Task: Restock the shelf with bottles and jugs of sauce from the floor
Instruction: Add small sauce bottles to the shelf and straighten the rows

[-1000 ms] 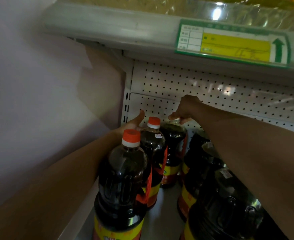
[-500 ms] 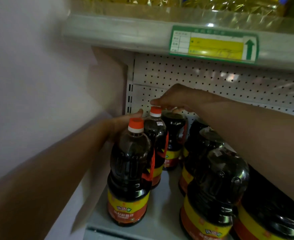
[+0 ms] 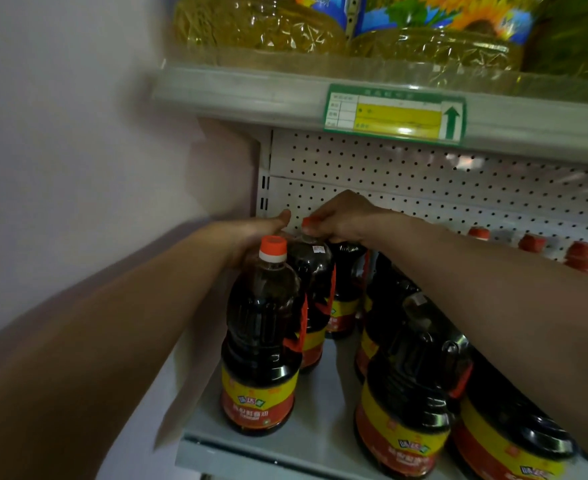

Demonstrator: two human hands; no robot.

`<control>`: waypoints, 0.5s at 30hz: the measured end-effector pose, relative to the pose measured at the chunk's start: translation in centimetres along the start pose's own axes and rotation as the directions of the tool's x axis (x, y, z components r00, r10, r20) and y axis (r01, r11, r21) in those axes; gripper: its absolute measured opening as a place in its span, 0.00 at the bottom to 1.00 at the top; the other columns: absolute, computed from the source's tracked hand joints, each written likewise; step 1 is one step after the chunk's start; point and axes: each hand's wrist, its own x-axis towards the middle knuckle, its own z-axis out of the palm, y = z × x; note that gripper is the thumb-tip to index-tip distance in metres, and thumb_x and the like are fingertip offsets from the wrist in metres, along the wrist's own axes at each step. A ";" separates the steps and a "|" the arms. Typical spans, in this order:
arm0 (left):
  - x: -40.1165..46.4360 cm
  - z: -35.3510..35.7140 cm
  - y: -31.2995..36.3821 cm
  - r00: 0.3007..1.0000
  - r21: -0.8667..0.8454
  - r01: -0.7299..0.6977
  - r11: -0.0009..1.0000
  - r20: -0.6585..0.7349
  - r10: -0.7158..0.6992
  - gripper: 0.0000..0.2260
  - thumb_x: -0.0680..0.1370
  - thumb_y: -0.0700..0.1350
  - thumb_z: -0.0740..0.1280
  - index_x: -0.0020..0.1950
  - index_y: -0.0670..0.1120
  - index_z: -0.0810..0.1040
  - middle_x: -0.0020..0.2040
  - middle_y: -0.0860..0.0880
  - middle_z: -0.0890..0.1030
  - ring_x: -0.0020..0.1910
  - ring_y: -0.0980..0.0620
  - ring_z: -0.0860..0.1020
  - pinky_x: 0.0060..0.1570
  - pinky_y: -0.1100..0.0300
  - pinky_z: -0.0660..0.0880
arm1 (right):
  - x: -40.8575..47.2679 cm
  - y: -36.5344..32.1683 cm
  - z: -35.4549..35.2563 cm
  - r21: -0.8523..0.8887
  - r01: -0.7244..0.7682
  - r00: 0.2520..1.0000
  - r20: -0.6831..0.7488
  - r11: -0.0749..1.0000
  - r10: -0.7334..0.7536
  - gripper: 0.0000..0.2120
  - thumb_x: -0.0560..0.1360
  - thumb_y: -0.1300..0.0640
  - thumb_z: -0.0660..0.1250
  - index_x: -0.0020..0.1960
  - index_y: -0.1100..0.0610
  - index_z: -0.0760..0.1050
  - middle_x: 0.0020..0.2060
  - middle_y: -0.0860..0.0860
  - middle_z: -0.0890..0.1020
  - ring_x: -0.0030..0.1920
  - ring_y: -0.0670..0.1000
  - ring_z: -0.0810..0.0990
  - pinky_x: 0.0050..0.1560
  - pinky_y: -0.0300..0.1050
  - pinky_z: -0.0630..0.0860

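Bottles (image 3: 261,334) of dark sauce on shelf (image 3: 320,427), right hand (image 3: 341,216) atop second bottle's cap (image 3: 307,221).

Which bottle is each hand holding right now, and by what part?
The right hand grips the second bottle by its cap. The left hand rests against that bottle's shoulder; its grip is hidden.

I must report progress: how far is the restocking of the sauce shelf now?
Done: several dark sauce bottles stand on the shelf. In hand: the right hand grips the cap of the second bottle in the left row; the left hand rests beside it. The floor stock is out of view.
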 end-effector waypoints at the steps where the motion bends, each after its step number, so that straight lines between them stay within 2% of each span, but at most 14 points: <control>1: -0.1 -0.1 0.2 1.000 0.016 -0.003 1.000 0.005 0.003 0.29 0.81 0.66 0.54 0.66 0.45 0.78 0.49 0.45 0.85 0.41 0.49 0.83 0.36 0.58 0.78 | 0.0 0.0 -0.2 -0.029 -0.011 1.000 -0.015 1.000 0.011 0.14 0.69 0.48 0.80 0.53 0.52 0.87 0.47 0.49 0.87 0.50 0.48 0.86 0.56 0.46 0.83; 3: -0.6 -0.1 0.9 1.000 0.073 -0.013 0.997 0.000 0.013 0.32 0.80 0.68 0.51 0.68 0.46 0.77 0.59 0.44 0.81 0.51 0.47 0.81 0.41 0.56 0.77 | 0.0 -0.2 -0.4 -0.080 -0.044 0.999 -0.029 0.996 0.042 0.17 0.68 0.46 0.81 0.52 0.54 0.87 0.47 0.51 0.87 0.49 0.51 0.86 0.56 0.49 0.83; 6: -1.4 0.1 1.8 1.000 0.131 -0.011 0.991 -0.020 0.014 0.34 0.80 0.70 0.47 0.67 0.47 0.77 0.62 0.41 0.78 0.55 0.44 0.79 0.44 0.56 0.77 | -0.2 -0.6 -0.7 -0.174 -0.073 0.997 -0.035 0.982 0.068 0.23 0.69 0.43 0.80 0.55 0.58 0.86 0.50 0.55 0.87 0.52 0.54 0.85 0.58 0.52 0.82; 9: -1.6 0.4 2.5 1.000 0.169 0.018 0.985 0.009 -0.020 0.36 0.79 0.71 0.45 0.64 0.45 0.78 0.56 0.41 0.81 0.50 0.44 0.81 0.39 0.57 0.80 | -0.4 -0.6 -1.0 -0.279 -0.107 0.993 -0.076 0.954 0.090 0.28 0.69 0.40 0.78 0.59 0.61 0.82 0.52 0.55 0.85 0.55 0.53 0.83 0.58 0.47 0.81; 11: -1.5 0.6 2.8 0.998 0.172 0.033 0.985 0.051 -0.042 0.38 0.77 0.73 0.46 0.64 0.45 0.78 0.52 0.41 0.83 0.51 0.43 0.80 0.47 0.53 0.78 | -0.4 -0.5 -1.3 -0.323 -0.120 0.991 -0.087 0.939 0.097 0.31 0.70 0.39 0.77 0.60 0.61 0.81 0.54 0.55 0.84 0.56 0.53 0.83 0.56 0.46 0.80; 12: -1.4 0.6 2.9 0.996 0.172 0.038 0.984 0.077 -0.052 0.39 0.77 0.74 0.47 0.64 0.45 0.78 0.52 0.40 0.83 0.52 0.42 0.81 0.50 0.51 0.78 | -0.5 -0.4 -1.4 -0.336 -0.127 0.991 -0.092 0.933 0.101 0.32 0.69 0.38 0.77 0.62 0.62 0.80 0.55 0.55 0.84 0.56 0.53 0.83 0.55 0.45 0.80; 15: -1.2 0.6 3.1 0.990 0.206 0.032 0.978 0.127 -0.059 0.39 0.75 0.75 0.49 0.64 0.47 0.78 0.56 0.39 0.83 0.55 0.41 0.83 0.48 0.53 0.79 | -0.7 -0.2 -1.7 -0.354 -0.153 0.986 -0.111 0.923 0.121 0.33 0.69 0.38 0.77 0.61 0.62 0.79 0.55 0.55 0.83 0.55 0.53 0.83 0.54 0.45 0.81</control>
